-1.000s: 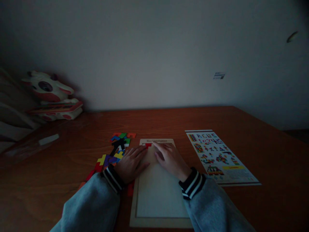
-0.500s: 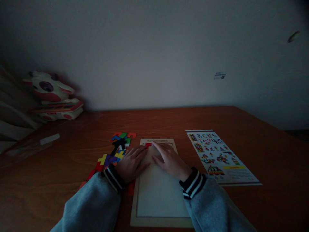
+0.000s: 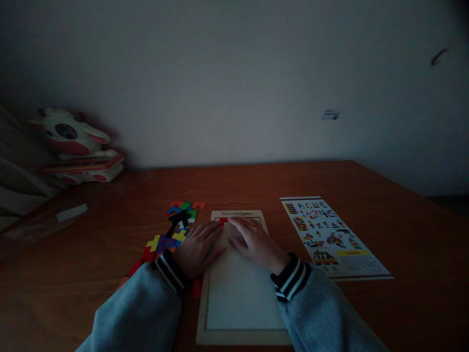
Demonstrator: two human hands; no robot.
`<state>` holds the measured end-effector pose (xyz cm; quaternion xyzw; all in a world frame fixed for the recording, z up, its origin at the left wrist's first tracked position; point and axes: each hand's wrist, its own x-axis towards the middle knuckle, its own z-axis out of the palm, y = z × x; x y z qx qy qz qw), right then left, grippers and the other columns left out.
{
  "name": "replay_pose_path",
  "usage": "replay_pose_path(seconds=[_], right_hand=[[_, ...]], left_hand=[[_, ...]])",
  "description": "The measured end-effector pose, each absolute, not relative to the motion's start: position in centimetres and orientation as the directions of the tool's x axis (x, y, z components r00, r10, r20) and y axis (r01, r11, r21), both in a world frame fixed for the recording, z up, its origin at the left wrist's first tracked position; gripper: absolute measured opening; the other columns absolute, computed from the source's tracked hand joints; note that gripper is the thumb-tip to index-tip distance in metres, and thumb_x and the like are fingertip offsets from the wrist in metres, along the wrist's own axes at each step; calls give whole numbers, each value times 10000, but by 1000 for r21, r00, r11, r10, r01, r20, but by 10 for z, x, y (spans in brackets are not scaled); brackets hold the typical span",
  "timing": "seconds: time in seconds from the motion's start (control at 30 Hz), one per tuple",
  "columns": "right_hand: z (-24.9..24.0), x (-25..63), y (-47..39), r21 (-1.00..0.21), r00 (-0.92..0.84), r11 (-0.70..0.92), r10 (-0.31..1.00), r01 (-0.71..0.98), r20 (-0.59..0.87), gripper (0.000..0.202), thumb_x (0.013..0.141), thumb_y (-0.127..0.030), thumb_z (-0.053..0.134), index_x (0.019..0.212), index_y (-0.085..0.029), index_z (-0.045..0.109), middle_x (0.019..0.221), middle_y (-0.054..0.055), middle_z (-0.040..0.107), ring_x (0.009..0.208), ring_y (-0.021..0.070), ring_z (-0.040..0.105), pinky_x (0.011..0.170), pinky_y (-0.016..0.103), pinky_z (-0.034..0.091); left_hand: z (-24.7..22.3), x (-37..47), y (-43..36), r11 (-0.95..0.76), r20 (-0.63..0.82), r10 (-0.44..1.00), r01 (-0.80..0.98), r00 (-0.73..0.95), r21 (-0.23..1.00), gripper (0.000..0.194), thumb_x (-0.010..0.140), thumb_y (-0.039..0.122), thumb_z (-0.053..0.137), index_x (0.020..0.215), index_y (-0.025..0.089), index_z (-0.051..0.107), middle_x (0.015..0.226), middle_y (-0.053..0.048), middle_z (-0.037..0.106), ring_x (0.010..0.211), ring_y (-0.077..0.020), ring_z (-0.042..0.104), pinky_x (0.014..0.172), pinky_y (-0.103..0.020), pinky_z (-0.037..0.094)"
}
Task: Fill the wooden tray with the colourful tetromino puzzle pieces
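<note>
A pale wooden puzzle tray lies flat before me, its raised rim lettered at the far end. Inside its far left corner sits a red puzzle piece, partly covered by my fingers. My left hand rests across the tray's left rim, fingers stretched out, tips by the red piece. My right hand lies over the tray's far part with fingers extended, the index fingertip at the right end of the red piece. Colourful puzzle pieces are heaped left of the tray, some hidden behind my left hand and sleeve.
To the right, a printed pattern sheet lies on the brown table. A cow-shaped toy stands at the back left. A black piece lies on the puzzle heap. Behind the table rises a wall.
My right index fingertip has slid slightly nearer, uncovering the lettering on the tray's far rim. My left hand has hardly moved. The whole view has shifted a little.
</note>
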<state>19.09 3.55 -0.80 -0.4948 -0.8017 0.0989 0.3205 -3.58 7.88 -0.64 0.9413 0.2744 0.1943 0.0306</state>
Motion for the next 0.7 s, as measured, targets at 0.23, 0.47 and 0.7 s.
replay_pose_path(seconds=[0.23,0.47,0.7], right_hand=[[-2,189,35,-441,-274,455,868,774,415,375,929,-285,582,1296,-208,567,1244,93,664,1173,246,581,1048,485,434],[-2,189,35,-421,-287,471,856,775,429,345,935,-269,578,1275,-207,588,1243,82,666,1177,233,577,1050,452,430],[-4,190,36,-400,-255,442,862,803,439,231,933,-231,586,1151,-209,659,1171,62,697,1102,225,615,999,431,458]], left_hand=[[-4,-36,78,-849,362,526,500,770,171,480,992,453,465,1369,163,532,1388,-155,563,1253,-301,539,1028,-513,478],[-5,-36,78,-831,360,551,537,753,147,501,995,467,443,1354,130,534,1383,-179,548,1252,-315,531,1033,-519,477],[-5,-36,78,-801,360,591,578,722,155,469,993,457,441,1325,148,560,1384,-169,557,1261,-322,525,1030,-540,477]])
